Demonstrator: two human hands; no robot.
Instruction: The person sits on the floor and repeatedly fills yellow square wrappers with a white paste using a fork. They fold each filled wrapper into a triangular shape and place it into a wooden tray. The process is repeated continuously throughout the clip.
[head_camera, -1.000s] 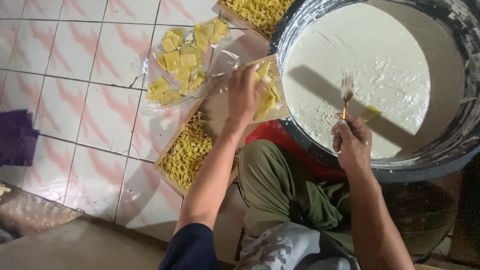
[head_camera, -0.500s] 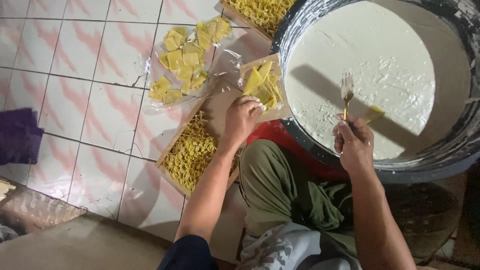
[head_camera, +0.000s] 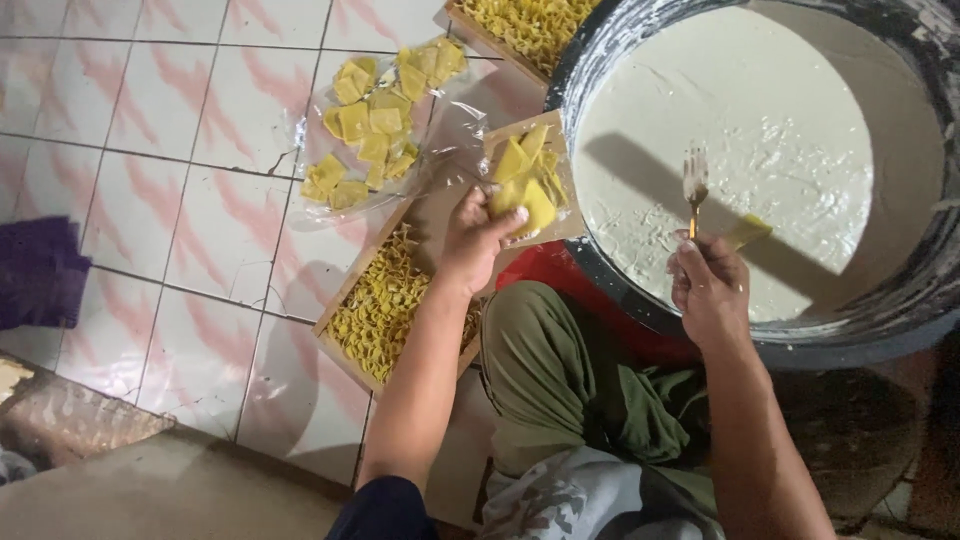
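Note:
My left hand grips a few flat yellow dough squares, lifted off a small stack on a brown cardboard piece. My right hand holds a fork upright over a big dark basin filled with pale white batter. A yellow piece sits by the fingers of that hand, above the batter. Under my left forearm lies a wooden tray of small folded yellow pieces.
More yellow squares lie on clear plastic on the pink-and-white tiled floor. A second wooden tray of folded pieces sits at the top. A purple cloth lies at the left. My knee in green trousers is below.
My left hand reached to the stack on the cardboard, drew back toward me, and now holds yellow squares at the stack's near edge. My right hand with the fork has stayed in place.

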